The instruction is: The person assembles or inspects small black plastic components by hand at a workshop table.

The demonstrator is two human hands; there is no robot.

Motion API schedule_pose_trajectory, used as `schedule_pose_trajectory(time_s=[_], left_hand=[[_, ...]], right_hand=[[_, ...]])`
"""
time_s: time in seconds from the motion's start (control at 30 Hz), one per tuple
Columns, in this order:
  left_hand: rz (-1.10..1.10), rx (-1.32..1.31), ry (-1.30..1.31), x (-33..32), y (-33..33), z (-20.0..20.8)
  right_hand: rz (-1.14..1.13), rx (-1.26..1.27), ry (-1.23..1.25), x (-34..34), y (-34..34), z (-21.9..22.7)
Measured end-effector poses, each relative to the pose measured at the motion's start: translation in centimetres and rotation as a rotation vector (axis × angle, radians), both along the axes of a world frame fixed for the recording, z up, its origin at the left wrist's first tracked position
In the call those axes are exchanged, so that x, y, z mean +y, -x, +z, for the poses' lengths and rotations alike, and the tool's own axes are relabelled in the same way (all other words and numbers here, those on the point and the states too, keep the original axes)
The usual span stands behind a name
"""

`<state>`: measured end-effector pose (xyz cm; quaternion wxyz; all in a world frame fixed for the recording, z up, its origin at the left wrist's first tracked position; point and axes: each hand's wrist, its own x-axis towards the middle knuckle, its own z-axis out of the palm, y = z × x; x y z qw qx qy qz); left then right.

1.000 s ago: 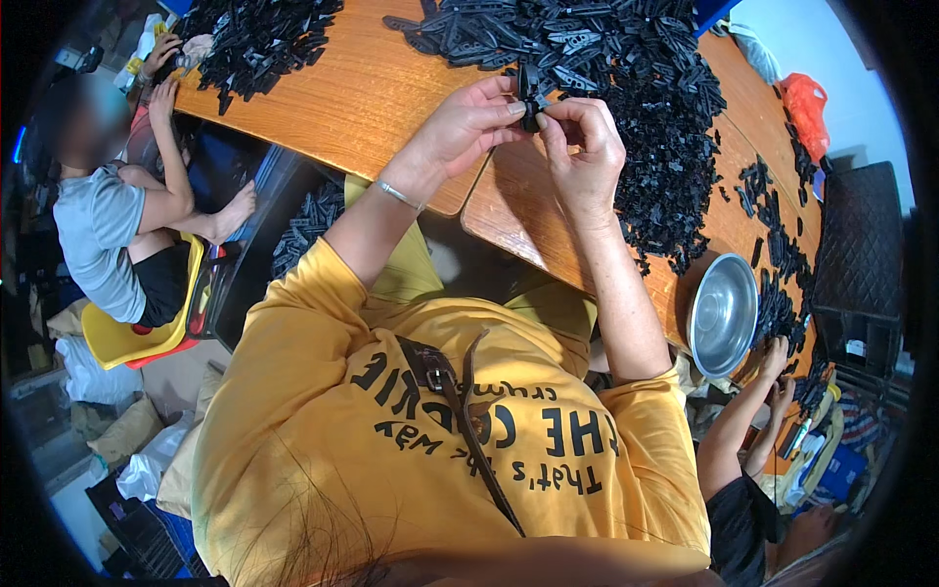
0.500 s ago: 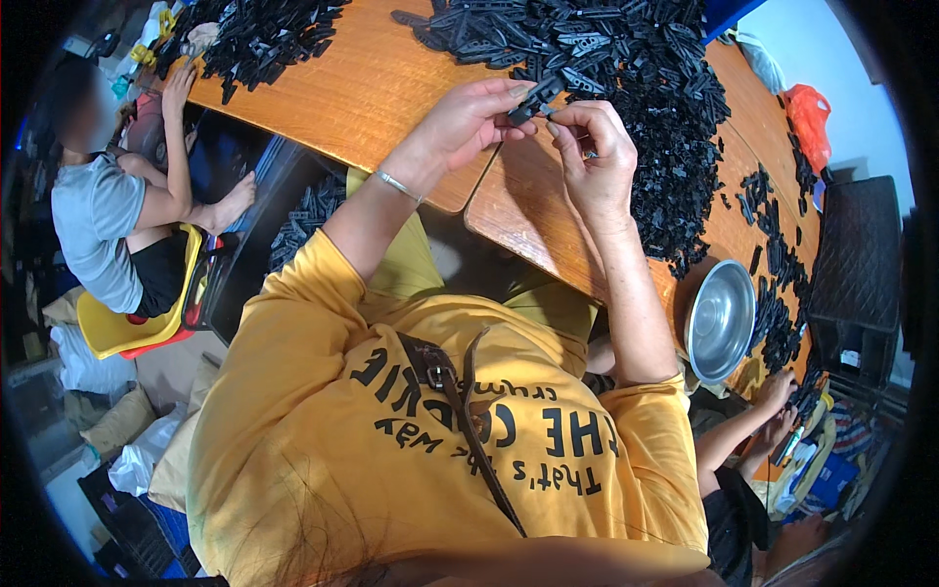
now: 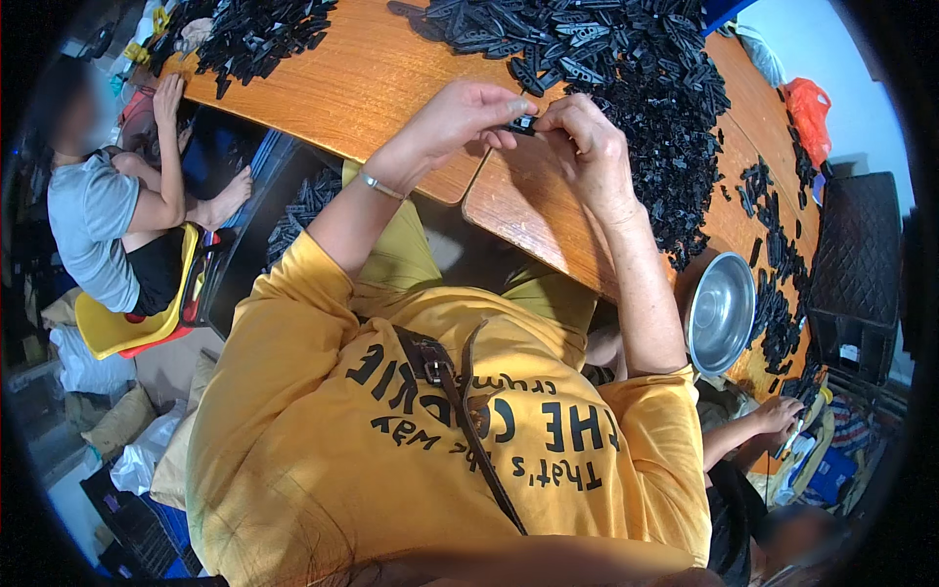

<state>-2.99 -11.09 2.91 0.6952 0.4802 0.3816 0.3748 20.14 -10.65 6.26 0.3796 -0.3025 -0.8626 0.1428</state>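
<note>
Between my two hands, over the wooden table (image 3: 533,210), is a small black plastic part (image 3: 523,124). My left hand (image 3: 465,122) pinches it from the left between thumb and fingers. From the right, the thumb and forefinger of my right hand (image 3: 587,142) close on the part's other end; whether a second small piece sits in them is hidden. Just beyond my hands lies a big heap of long black plastic pieces (image 3: 577,44) with holes in them. Smaller black pieces (image 3: 670,166) are piled to the right of my right hand.
A metal bowl (image 3: 721,315) stands at the table edge by my right forearm. Another black heap (image 3: 256,39) lies far left, near a seated person (image 3: 93,215). At lower right another person's hands (image 3: 778,416) work by a black crate (image 3: 856,264). A red bag (image 3: 808,122) lies far right.
My hands have drawn closer together around the black part, which has turned and is now more covered by my fingers. The person at left has shifted an arm slightly.
</note>
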Motion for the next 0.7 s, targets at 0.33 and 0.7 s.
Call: schedule_pose_trajectory(time_s=[0.33,0.7], left_hand=[[0.144,0.043,-0.278,-4.5,1.6,-2.5],[0.059,1.074,-0.698,-4.9,11.7,4.6]], right_hand=[[-0.12,0.14,0.862,-2.2,4.1,-4.9],[-0.474,-0.242,0.144,3.3,-0.8,-4.7]])
